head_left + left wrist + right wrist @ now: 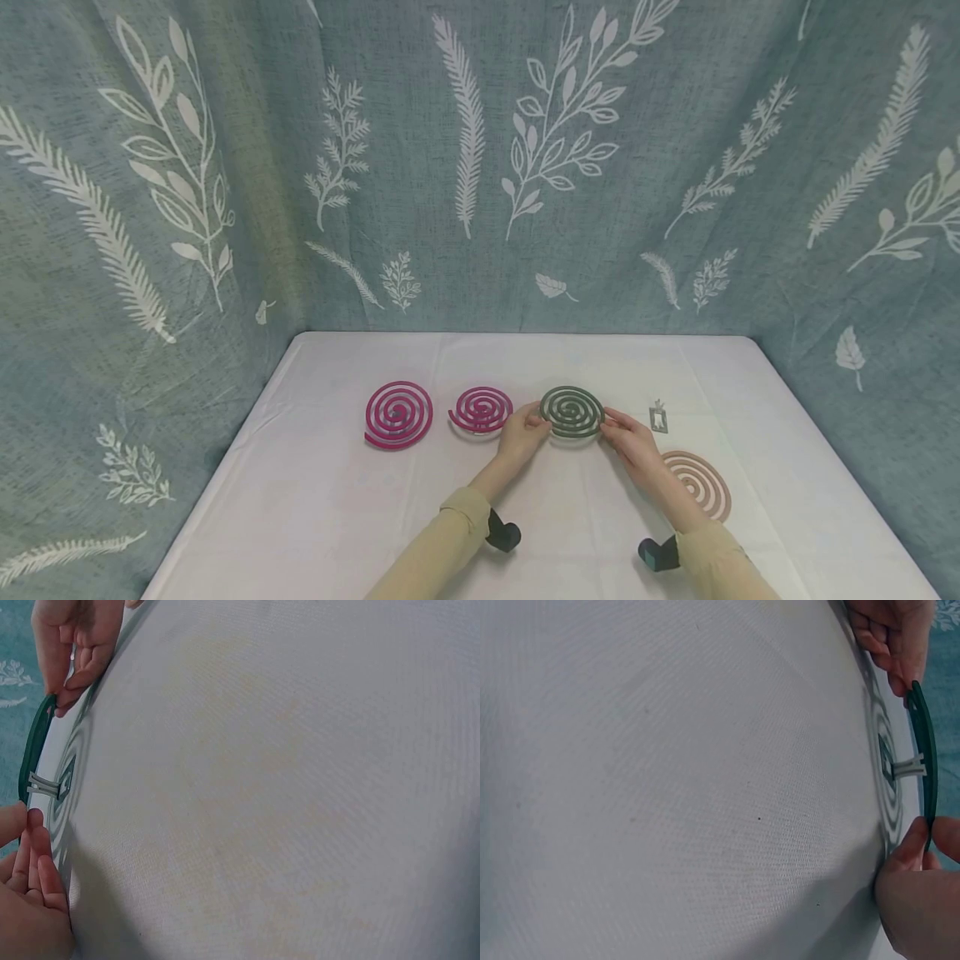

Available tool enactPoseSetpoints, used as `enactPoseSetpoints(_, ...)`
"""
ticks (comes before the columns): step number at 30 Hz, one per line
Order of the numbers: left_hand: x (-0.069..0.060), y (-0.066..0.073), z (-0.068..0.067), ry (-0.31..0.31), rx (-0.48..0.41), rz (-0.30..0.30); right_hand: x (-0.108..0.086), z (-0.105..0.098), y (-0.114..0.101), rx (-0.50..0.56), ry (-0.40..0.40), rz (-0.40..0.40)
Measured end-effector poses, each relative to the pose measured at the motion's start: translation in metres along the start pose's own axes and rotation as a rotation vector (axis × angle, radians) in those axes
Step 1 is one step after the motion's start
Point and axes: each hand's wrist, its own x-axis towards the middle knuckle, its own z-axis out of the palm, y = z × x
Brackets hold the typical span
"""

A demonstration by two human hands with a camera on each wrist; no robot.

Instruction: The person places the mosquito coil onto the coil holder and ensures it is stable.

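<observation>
The person's left grip (522, 431) and right grip (632, 442) pinched opposite edges of a green coil (570, 409) — held roughly level above the white worktop (300, 500), over a metal stand (909, 767) whose contact with it could not be told. Two magenta coils (398, 411) were to the left; a tan coil (705, 482), partly hidden by the right forearm (678, 498), and a second stand (652, 418) were to the right.

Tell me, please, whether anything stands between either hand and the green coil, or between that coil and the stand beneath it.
Nothing visible does: the left hand and right hand pinch opposite edges of the green coil, and the wrist views show no object between it and the stand; whether those two touch is unclear.
</observation>
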Motion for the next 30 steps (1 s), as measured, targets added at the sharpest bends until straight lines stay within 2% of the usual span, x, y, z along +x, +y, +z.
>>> enactPoseSetpoints(21, 0.0007, 0.0004, -0.0007, -0.009, -0.008, -0.029, 0.0003, 0.0004, -0.0007, 0.012, -0.007, 0.009)
enactPoseSetpoints(30, 0.0022, -0.0005, -0.0006, -0.002, -0.002, -0.008, 0.0010, 0.0003, -0.0010, 0.022, -0.009, 0.005)
